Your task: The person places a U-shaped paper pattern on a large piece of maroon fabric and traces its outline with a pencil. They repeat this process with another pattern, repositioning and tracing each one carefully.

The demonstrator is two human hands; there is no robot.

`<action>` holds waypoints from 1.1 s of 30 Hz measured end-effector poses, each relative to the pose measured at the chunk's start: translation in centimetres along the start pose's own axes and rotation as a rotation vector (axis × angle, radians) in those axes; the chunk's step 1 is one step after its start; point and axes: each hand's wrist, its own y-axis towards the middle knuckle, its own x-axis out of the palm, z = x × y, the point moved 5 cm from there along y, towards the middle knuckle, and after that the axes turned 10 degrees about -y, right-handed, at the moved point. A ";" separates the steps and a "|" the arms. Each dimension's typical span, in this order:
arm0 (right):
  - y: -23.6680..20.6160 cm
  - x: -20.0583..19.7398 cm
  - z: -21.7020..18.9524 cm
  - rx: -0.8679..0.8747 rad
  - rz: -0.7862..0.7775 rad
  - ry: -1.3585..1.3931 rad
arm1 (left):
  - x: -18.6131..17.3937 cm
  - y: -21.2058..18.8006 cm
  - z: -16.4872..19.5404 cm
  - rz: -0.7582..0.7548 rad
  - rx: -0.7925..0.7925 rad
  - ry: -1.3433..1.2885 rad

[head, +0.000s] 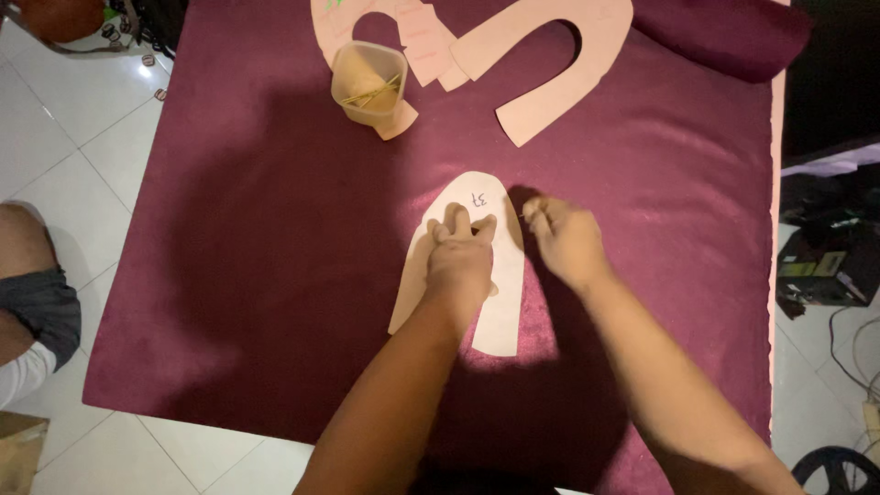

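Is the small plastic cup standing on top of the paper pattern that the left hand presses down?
No: the plastic cup stands farther up the maroon cloth, apart from the paper pattern under the left hand.

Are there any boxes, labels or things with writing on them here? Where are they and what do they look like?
Paper pattern: flat on the purple cloth, under the left hand; pale beige arch with dark handwritten marks near its top.
Paper patterns: far edge of the cloth; pale beige curved pieces, faint marks too small to tell.
Plastic cup: beside them; clear, squarish, holding thin sticks, no label visible.
Dark box: right of the cloth; with a green patch.
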 end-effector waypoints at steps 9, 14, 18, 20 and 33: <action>-16.2 -1.9 -5.0 -0.178 -0.091 -0.011 | 1.5 -0.8 -0.3 0.000 0.074 0.088; -8.1 0.2 -1.4 0.074 -0.134 -0.220 | 1.5 -1.0 -0.3 -0.011 0.066 0.077; -2.5 -0.5 -0.8 -0.045 0.076 -0.072 | 1.8 -0.7 0.0 -0.092 0.024 0.124; -3.7 -0.7 -1.2 -0.026 0.044 -0.059 | 2.1 -0.8 0.1 -0.081 0.031 0.161; -12.7 -0.7 -2.5 0.074 -0.086 -0.047 | 2.5 -0.7 -0.1 -0.034 0.072 0.208</action>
